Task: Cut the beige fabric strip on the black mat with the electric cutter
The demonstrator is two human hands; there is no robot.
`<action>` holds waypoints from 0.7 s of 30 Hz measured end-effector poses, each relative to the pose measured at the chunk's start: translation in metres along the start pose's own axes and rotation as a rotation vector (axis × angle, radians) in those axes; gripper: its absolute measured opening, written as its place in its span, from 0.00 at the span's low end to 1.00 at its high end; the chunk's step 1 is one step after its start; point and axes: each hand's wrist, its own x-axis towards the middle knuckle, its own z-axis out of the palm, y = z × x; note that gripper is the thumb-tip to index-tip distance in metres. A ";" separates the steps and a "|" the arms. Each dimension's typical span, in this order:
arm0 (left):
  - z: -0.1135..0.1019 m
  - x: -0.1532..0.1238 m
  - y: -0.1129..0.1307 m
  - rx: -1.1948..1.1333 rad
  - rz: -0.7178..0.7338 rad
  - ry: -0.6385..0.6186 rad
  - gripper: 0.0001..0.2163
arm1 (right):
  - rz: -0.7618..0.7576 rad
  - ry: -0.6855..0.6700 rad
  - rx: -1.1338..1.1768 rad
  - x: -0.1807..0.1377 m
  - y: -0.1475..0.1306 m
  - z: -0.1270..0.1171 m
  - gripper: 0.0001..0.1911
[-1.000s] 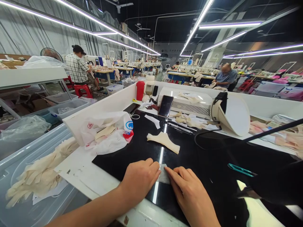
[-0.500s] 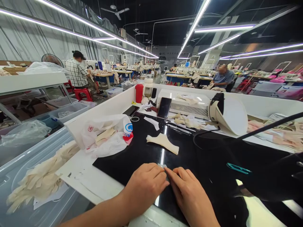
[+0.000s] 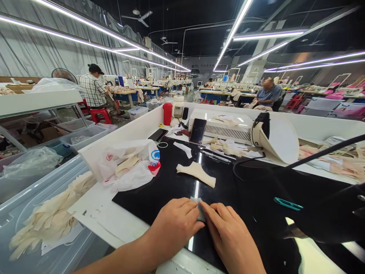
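Pale piece (image 3: 201, 215) on black worktop (image 3: 251, 190)

Left hand (image 3: 174, 225) touches it from eight o'clock, right hand (image 3: 231, 236) from four; whether either grip is closed, I cannot tell; a cream piece (image 3: 196, 174) lies at twelve, a teal tool (image 3: 288, 204) at three

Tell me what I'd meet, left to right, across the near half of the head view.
Beige strips, plastic bag, left hand, pale piece between the hands, right hand, teal tool.
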 end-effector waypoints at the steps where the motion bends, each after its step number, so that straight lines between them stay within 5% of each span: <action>1: 0.000 0.000 0.000 0.000 0.001 -0.003 0.11 | -0.009 0.003 -0.009 0.000 0.000 0.000 0.25; 21: 0.001 0.003 -0.001 -0.006 0.022 -0.034 0.15 | -0.006 -0.012 -0.006 -0.005 0.000 0.006 0.25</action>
